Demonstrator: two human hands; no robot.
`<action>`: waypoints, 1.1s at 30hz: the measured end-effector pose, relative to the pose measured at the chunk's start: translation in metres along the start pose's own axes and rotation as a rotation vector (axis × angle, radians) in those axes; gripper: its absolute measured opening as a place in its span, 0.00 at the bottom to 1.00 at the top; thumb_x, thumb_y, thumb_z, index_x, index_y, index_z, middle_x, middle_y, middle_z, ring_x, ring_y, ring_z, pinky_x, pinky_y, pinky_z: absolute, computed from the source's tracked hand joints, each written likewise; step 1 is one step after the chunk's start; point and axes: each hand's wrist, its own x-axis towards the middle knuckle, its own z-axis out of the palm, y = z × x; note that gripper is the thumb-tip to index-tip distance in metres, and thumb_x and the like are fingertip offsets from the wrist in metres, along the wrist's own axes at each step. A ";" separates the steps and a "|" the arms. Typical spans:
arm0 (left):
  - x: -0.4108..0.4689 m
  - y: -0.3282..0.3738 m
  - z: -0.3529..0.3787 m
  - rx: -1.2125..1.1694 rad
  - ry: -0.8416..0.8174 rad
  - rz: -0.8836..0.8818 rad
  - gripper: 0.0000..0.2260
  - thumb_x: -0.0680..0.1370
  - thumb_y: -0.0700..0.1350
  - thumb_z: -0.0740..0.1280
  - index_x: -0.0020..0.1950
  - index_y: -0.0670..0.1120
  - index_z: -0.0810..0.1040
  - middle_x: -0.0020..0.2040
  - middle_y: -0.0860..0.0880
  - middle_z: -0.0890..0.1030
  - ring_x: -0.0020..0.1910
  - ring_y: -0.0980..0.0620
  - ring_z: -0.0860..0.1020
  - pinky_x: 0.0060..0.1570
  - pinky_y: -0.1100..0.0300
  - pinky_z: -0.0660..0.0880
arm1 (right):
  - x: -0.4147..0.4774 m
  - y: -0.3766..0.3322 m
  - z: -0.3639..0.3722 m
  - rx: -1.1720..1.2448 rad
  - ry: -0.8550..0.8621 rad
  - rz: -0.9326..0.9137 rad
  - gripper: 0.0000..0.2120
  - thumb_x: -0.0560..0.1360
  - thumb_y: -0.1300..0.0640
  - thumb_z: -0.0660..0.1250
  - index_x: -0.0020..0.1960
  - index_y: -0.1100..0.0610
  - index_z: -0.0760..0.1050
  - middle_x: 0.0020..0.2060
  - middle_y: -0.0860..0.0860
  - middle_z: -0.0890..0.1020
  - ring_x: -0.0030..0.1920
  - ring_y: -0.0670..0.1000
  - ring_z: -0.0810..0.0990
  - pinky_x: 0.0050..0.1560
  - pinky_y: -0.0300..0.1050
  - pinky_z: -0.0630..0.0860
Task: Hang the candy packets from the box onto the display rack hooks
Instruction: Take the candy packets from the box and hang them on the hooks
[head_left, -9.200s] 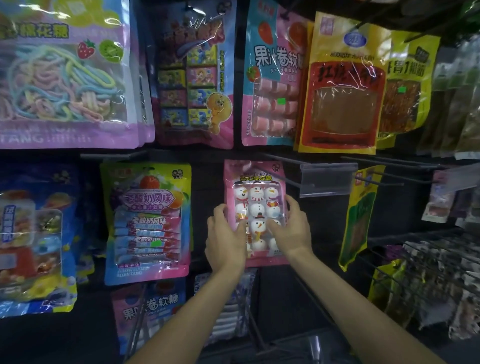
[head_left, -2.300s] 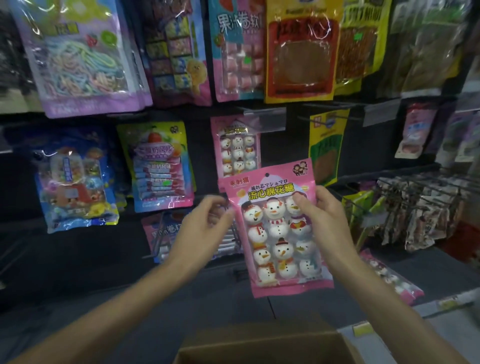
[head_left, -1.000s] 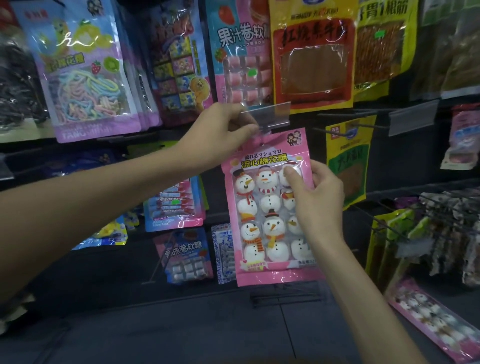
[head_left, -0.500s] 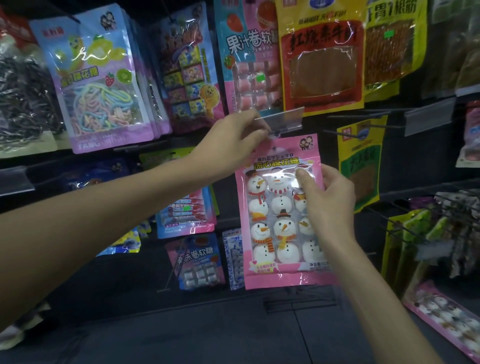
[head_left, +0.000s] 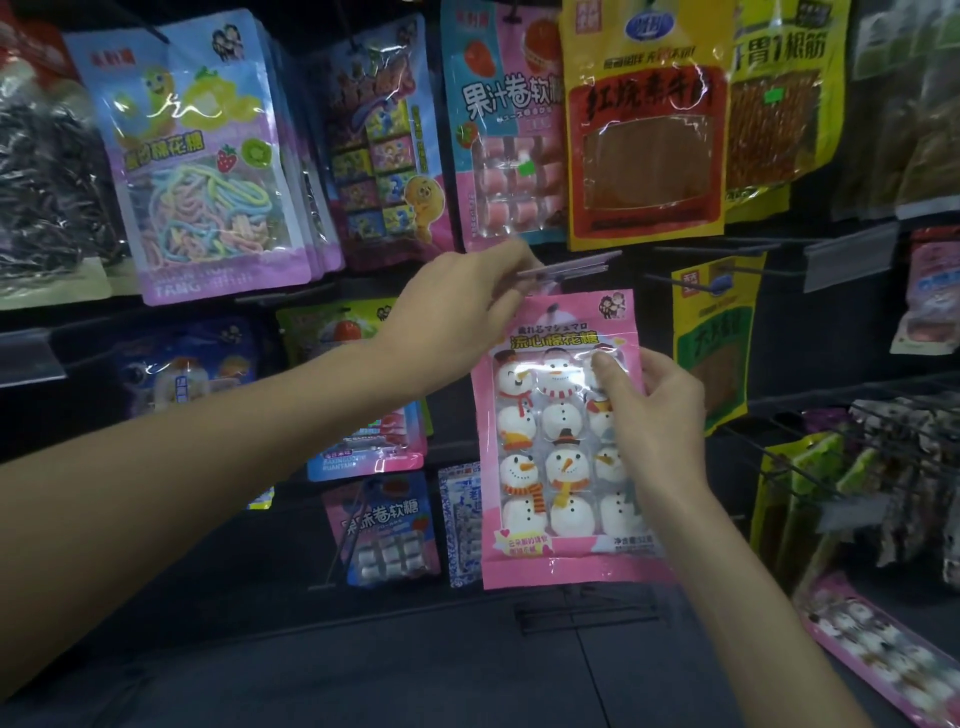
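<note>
Head view: upright at centre, a pink plastic packet of snowman marshmallows (head_left: 545, 467), top just under a clear plastic label strip (head_left: 576, 268). Gripped along the right edge by the right hand (head_left: 657, 421), thumb curled onto the front. Label strip pinched by the left hand (head_left: 457, 312).

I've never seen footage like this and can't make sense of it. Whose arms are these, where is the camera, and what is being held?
There is no machine here: a person's two bare hands work, filmed by one camera worn on the head, looking forward and down. The right hand grips a pink snowman marshmallow packet by its right edge, upright before the display rack. The left hand pinches the clear price-tag holder just above the packet's top. Other packets hang around, such as a yellow packet above. Another snowman packet lies at lower right.
</note>
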 end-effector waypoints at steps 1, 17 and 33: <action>-0.002 0.000 0.001 0.041 0.018 0.028 0.10 0.86 0.48 0.63 0.64 0.48 0.80 0.48 0.52 0.87 0.43 0.50 0.85 0.45 0.46 0.82 | 0.000 0.000 0.000 0.001 -0.002 0.006 0.05 0.81 0.48 0.72 0.47 0.46 0.82 0.42 0.47 0.87 0.46 0.51 0.86 0.53 0.61 0.84; -0.022 -0.006 -0.004 0.381 -0.076 0.265 0.26 0.81 0.41 0.67 0.80 0.47 0.68 0.79 0.49 0.72 0.71 0.46 0.77 0.64 0.45 0.75 | -0.002 0.000 -0.005 0.036 -0.042 -0.006 0.01 0.81 0.49 0.72 0.50 0.44 0.81 0.45 0.44 0.87 0.46 0.42 0.85 0.49 0.44 0.82; -0.141 0.016 0.058 -0.917 0.079 -0.824 0.33 0.79 0.64 0.68 0.80 0.73 0.54 0.49 0.59 0.86 0.55 0.60 0.83 0.64 0.47 0.77 | -0.009 -0.005 -0.008 0.025 -0.078 0.032 0.04 0.82 0.47 0.71 0.52 0.47 0.82 0.46 0.46 0.88 0.48 0.44 0.86 0.56 0.53 0.85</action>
